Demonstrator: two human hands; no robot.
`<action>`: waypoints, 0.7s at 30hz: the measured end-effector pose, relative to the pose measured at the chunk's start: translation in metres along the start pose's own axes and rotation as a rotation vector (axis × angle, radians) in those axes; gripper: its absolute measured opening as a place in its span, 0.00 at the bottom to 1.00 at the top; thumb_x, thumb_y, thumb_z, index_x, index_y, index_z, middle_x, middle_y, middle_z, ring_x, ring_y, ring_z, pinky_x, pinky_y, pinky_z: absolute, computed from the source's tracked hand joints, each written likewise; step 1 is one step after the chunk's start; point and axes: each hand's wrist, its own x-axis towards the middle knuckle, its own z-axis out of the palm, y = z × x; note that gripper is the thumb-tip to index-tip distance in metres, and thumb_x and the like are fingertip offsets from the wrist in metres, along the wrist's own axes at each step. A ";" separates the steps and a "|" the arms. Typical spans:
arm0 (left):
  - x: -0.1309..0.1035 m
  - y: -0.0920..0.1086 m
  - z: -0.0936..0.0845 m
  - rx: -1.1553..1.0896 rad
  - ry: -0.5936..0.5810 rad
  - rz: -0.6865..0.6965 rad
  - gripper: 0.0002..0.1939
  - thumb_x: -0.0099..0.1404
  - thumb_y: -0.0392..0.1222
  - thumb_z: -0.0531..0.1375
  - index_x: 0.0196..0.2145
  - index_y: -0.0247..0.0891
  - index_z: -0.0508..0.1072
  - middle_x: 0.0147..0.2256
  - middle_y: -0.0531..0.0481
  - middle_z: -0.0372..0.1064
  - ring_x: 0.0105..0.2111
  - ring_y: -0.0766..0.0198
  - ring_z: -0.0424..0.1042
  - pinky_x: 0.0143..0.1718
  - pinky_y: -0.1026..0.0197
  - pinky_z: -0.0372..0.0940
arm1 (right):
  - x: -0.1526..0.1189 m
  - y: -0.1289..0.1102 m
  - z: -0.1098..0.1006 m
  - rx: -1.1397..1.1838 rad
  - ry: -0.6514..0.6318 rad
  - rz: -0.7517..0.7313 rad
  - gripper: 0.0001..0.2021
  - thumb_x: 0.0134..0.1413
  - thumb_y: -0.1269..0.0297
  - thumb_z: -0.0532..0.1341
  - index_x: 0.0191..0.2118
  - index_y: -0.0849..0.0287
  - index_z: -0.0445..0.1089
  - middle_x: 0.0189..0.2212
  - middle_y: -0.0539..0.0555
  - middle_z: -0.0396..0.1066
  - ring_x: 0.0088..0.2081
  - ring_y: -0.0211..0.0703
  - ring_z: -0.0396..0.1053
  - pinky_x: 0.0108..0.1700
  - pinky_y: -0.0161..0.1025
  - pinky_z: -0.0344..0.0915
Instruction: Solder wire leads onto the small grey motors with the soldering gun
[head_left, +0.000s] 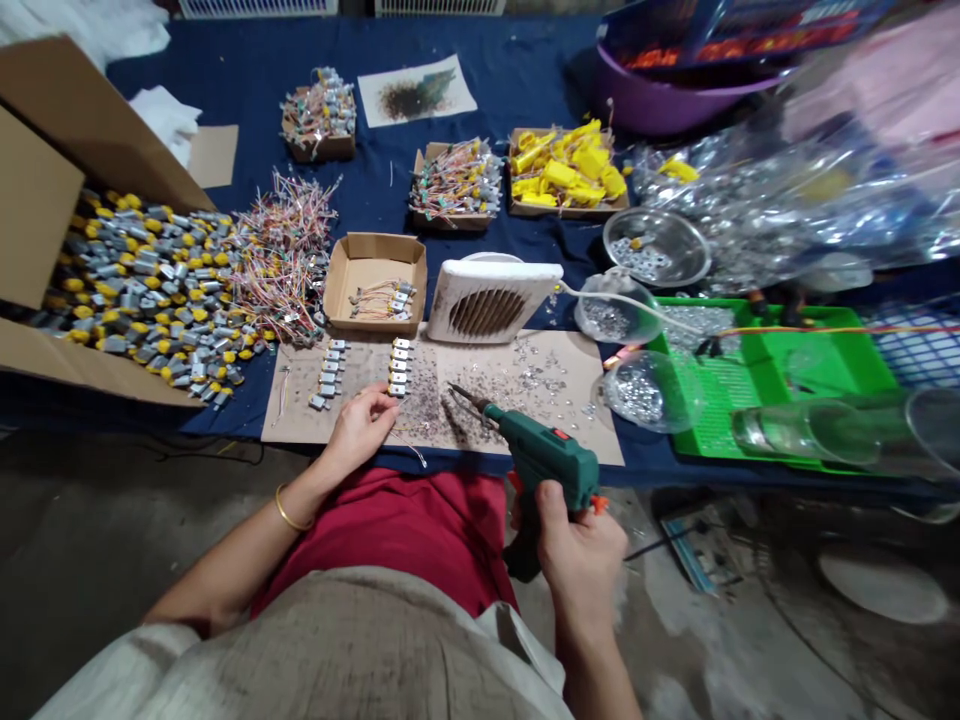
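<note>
My right hand (pixel 581 545) is wrapped round the grip of a green soldering gun (pixel 551 455), its tip angled to the upper left over the cardboard sheet (pixel 600 440). At the lower end of a column of small motors (pixel 400 368), my left hand (pixel 364 425) pinches a thin wire lead (pixel 411 445) that trails out below its fingers. The fingertips are beside the lowest motor; whether they touch it I cannot tell. Another column of small motors (pixel 328 378) lies to the left. Dark specks and bits of metal litter the sheet beyond the soldering tip.
A white fan (pixel 495 300) stands behind the sheet, beside a cardboard tray (pixel 341 280) with wired motors. A big box (pixel 37 345) of motors and a wire pile (pixel 281 250) are left. Bowls (pixel 637 390) of metal parts and a green basket (pixel 780 400) are right.
</note>
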 end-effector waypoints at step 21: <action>0.029 0.005 -0.029 0.102 -0.348 -0.052 0.07 0.56 0.39 0.57 0.31 0.36 0.74 0.23 0.52 0.71 0.23 0.66 0.67 0.25 0.66 0.57 | -0.004 -0.020 0.013 -0.012 -0.146 -0.084 0.24 0.54 0.46 0.56 0.14 0.56 0.58 0.12 0.49 0.57 0.18 0.37 0.56 0.22 0.34 0.59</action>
